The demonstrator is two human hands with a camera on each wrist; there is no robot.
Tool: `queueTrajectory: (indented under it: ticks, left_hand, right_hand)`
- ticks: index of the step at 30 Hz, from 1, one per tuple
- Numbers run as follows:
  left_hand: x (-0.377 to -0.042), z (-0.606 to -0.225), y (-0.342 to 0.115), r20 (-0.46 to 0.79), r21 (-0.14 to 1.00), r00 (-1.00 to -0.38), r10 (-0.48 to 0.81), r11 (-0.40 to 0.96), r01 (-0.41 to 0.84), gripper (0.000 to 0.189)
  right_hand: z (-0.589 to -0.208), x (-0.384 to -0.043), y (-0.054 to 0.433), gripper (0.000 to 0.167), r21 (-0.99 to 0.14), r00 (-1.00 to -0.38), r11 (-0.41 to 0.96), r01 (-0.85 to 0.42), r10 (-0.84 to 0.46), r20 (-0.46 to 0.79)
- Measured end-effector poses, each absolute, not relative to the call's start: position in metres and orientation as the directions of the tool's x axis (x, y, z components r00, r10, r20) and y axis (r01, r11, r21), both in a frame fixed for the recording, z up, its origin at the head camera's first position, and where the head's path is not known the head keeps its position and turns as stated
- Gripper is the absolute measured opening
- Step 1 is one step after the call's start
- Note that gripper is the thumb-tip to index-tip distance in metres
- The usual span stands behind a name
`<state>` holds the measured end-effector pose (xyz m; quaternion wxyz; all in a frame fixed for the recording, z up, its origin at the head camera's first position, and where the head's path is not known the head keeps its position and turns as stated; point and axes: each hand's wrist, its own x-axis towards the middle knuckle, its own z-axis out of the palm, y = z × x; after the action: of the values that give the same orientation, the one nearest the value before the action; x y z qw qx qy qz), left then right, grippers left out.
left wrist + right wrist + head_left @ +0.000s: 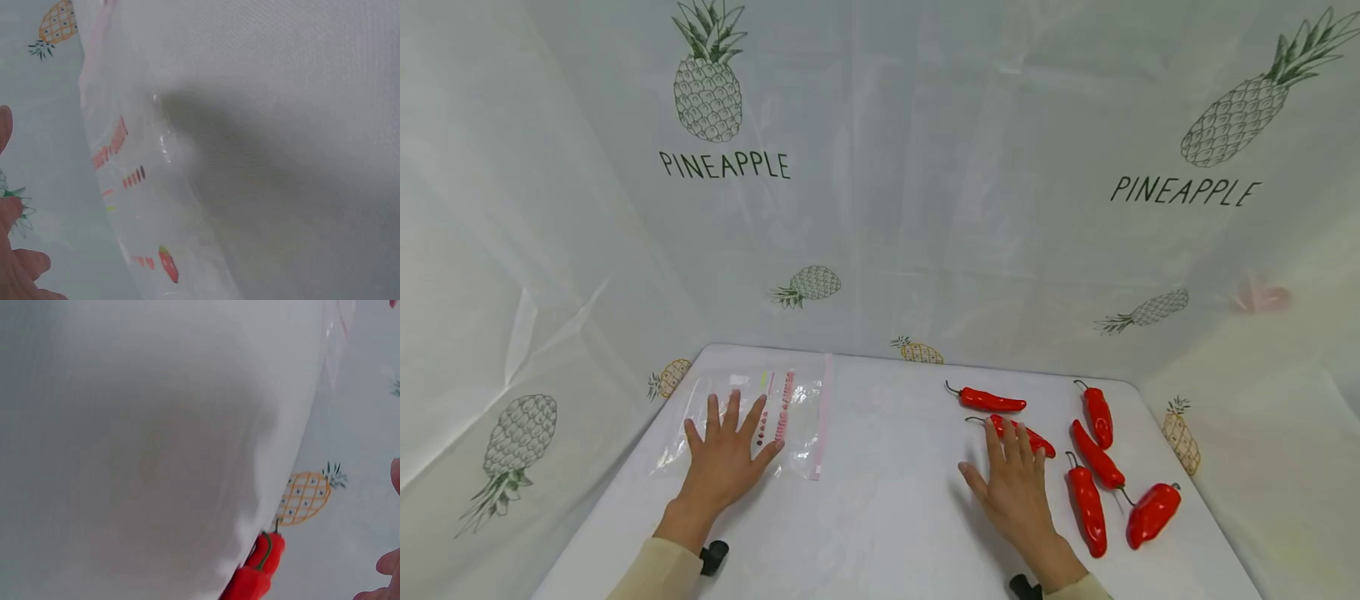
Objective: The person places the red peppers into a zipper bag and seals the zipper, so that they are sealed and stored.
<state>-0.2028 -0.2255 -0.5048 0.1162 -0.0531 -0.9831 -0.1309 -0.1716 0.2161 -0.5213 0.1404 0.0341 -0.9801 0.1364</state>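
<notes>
My left hand (721,467) is spread flat, palm down, over a clear zip bag (808,417) with red print and a pink seal strip. Whether it touches the plastic cannot be told. In the left wrist view the bag (134,206) lies beyond a dark shadow, and fingertips (34,262) show at the left edge. My right hand (1018,500) has its fingers extended and holds nothing. Its fingertips partly cover a red chili pepper (1037,443), with another chili pepper (996,402) just behind. The right wrist view shows red peppers (250,584) low down.
Several more red peppers lie at the table's right: one at the back (1099,417), a slanted one (1097,457), a long one (1086,512) and a stubby one (1152,517). A pineapple-print sheet (925,208) hangs around the white table (880,517).
</notes>
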Motion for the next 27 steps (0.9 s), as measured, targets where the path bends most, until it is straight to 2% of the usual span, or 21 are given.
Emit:
queueTrajectory:
  ticks: [7, 11, 16, 22, 27]
  left_hand:
    - [-0.207, -0.514, -0.228, 0.246, 0.278, -0.968, 0.038, 0.955, 0.108, 0.084]
    - [-0.213, -0.519, -0.233, 0.213, 0.285, -0.977, 0.019, 0.955, 0.081, 0.084]
    - [-0.223, -0.521, -0.241, 0.135, 0.290, -0.991, -0.009, 0.957, 0.030, 0.084]
    - [-0.230, -0.525, -0.243, 0.015, 0.307, -1.000, -0.023, 0.952, -0.017, 0.086]
    - [-0.231, -0.537, -0.235, -0.050, 0.324, -0.999, 0.012, 0.946, -0.005, 0.090]
  right_hand:
    - [-0.525, -0.173, 0.194, 0.089, -0.268, -0.946, 0.949, -0.166, -0.077, 0.314]
    - [-0.529, -0.176, 0.177, 0.086, -0.283, -0.957, 0.940, -0.191, -0.115, 0.266]
    - [-0.533, -0.180, 0.149, 0.082, -0.300, -0.962, 0.922, -0.246, -0.193, 0.195]
    - [-0.535, -0.185, 0.120, 0.078, -0.298, -0.931, 0.885, -0.358, -0.312, 0.190]
    - [-0.536, -0.186, 0.106, 0.076, -0.287, -0.910, 0.865, -0.412, -0.377, 0.173]
